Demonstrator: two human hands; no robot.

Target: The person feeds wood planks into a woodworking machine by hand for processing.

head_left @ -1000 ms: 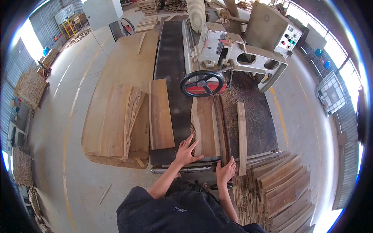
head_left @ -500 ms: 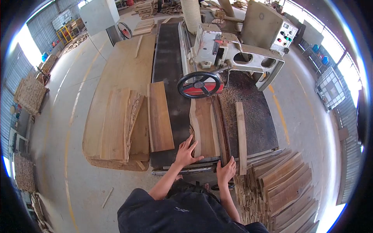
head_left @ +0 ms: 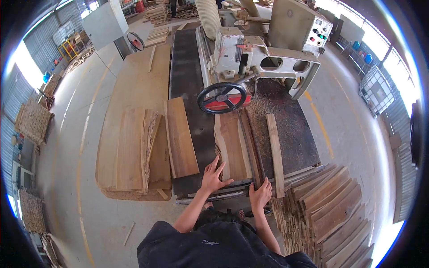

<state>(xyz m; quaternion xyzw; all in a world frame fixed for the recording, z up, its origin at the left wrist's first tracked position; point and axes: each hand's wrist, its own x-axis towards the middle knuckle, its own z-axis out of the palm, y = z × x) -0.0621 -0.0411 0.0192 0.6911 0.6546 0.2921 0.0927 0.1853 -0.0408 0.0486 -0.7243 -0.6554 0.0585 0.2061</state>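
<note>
Spread-fingered, the left hand [head_left: 213, 178] meets the wavy edge of the brown, pale-edged wooden board [head_left: 232, 149]. Half-curled, the right hand [head_left: 260, 195] touches the dark straight rail [head_left: 253, 149] beside it.

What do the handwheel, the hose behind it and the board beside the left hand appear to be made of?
Handwheel: probably metal or hard plastic, with a glossy black rim.
Hose: likely flexible plastic, pale and matte, with ribbed rings.
Board: wood, apparently unvarnished, showing grain and a paler wavy edge by the left hand.
</note>
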